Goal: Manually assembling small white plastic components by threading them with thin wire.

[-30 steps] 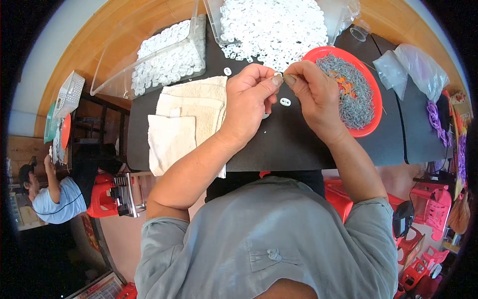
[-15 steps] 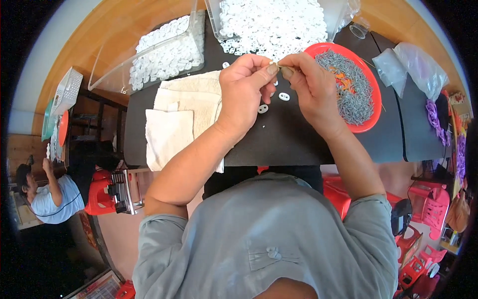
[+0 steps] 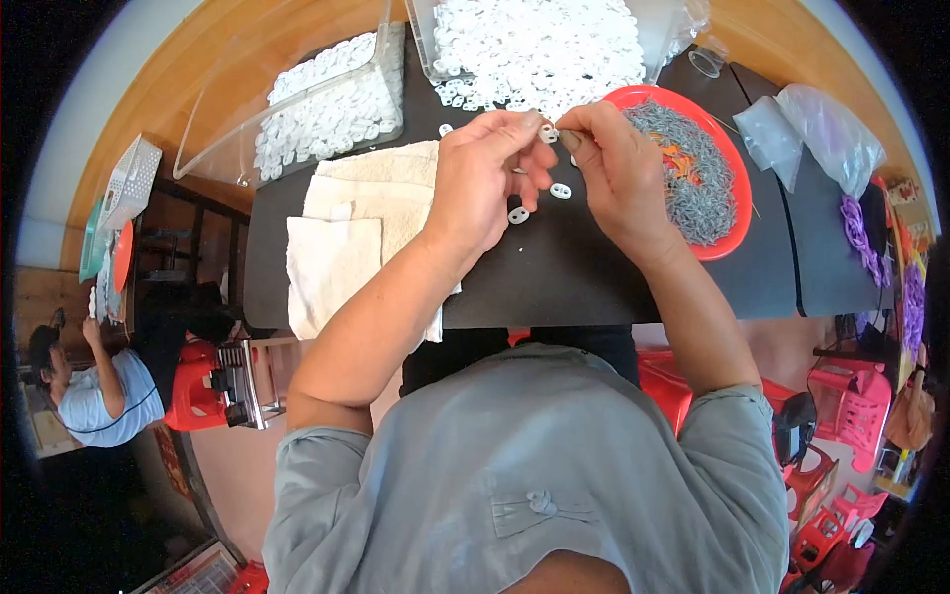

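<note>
Between the thumb and fingers of my left hand (image 3: 487,168) is a small white oval piece with two holes (image 3: 548,132). Close beside it, my right hand (image 3: 623,178) has thumb and forefinger pinched together; whatever lies in that pinch is too small to make out. Below the hands, a loose white two-holed piece (image 3: 560,191) rests on the dark table (image 3: 554,282), with a similar piece partly under my left fingers. To the right of my right hand stands a red basin (image 3: 744,198) full of small grey pieces (image 3: 703,213), with some orange ones among them.
A clear bin (image 3: 435,59) at the back spills white pieces onto the table. Another clear bin (image 3: 381,99) of white pieces stands at left. Folded cream cloths (image 3: 336,257) lie near my left forearm. Plastic bags (image 3: 831,134) lie far right. Another person (image 3: 109,396) sits far left.
My left fingers have opened out a little and the white oval piece now shows its holes. My right hand stays pinched close by.
</note>
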{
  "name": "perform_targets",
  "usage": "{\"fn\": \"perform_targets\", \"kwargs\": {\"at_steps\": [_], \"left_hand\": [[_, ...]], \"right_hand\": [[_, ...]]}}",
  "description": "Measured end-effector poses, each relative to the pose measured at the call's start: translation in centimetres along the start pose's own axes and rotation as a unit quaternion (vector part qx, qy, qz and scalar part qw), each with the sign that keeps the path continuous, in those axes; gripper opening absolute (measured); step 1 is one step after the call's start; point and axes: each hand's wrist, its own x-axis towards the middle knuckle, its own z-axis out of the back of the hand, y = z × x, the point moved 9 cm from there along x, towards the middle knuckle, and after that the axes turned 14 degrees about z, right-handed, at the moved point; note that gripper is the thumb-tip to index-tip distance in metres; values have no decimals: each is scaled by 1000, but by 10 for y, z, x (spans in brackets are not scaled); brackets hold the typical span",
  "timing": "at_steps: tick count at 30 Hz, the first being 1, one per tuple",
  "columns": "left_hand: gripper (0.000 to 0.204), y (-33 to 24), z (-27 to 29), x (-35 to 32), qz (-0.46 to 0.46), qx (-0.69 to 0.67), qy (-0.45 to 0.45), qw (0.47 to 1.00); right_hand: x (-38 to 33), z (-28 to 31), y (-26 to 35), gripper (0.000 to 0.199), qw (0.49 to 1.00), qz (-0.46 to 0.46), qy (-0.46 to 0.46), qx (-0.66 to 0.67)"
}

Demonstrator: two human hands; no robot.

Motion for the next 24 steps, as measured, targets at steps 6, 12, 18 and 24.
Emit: {"fn": "perform_targets", "kwargs": {"at_steps": [6, 12, 18, 24], "left_hand": [[38, 9, 9, 5, 87, 0, 14, 996], [31, 17, 2, 12, 140, -45, 98, 984], [22, 15, -1, 10, 140, -100, 115, 978], [15, 8, 2, 8, 93, -64, 80, 990]], "right_hand": [[3, 0, 7, 16, 998, 47, 13, -37], [3, 0, 15, 20, 994, 94, 16, -59], [4, 1, 17, 22, 993, 91, 8, -69], [3, 1, 17, 27, 990, 101, -1, -101]]}}
